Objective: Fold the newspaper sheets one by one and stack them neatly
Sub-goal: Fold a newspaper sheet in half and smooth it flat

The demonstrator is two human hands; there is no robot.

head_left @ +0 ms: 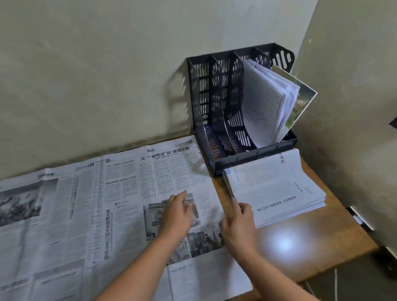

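A large newspaper sheet [86, 216] lies spread open and flat across the wooden table [312, 243]. My left hand [175, 218] rests palm down on its right half, fingers apart, over a printed photo. At the sheet's right edge my right hand [239, 226] has its fingers curled and the index finger pointing up; whether it pinches the paper I cannot tell. A stack of folded newspapers [275, 187] sits just right of that hand, in front of the file rack.
A black slotted file rack [218, 108] stands at the back against the wall, holding papers [266, 100] in its right compartments. A wall panel [362, 95] closes in the right side. The table's right and front edges lie close to the stack.
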